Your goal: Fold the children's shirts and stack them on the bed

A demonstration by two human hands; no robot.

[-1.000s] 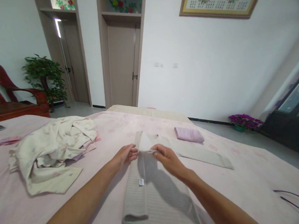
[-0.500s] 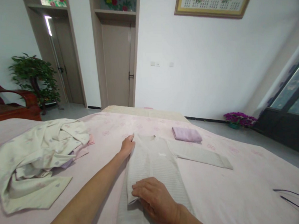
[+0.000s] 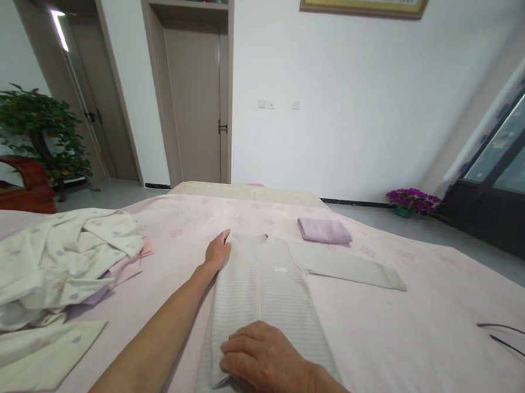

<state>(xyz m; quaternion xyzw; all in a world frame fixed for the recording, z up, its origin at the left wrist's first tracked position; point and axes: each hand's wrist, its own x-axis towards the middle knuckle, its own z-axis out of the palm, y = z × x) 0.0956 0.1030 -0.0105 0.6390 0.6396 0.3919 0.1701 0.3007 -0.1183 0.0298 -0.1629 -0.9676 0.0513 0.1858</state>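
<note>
A pale grey ribbed long-sleeved top [image 3: 267, 284] lies flat on the pink bed sheet [image 3: 405, 324], its left side folded over the middle and one sleeve stretched out to the right. My left hand [image 3: 218, 251] rests flat at the top's left shoulder by the neckline, fingers stretched out. My right hand [image 3: 265, 366] presses palm-down on the lower part of the folded top, fingers lying flat against the fabric.
A heap of cream spotted clothes [image 3: 51, 278] over pink pieces lies on the bed's left. A folded lilac cloth [image 3: 323, 230] sits behind the sleeve. Black cables [image 3: 512, 339] cross the sheet at the right. Doors, a potted plant [image 3: 34, 129] and a wooden chair stand beyond.
A second ago both hands pinched the top's folded edge near the collar. The fold has been laid down; my right hand slid toward me along it, my left stayed by the shoulder.
</note>
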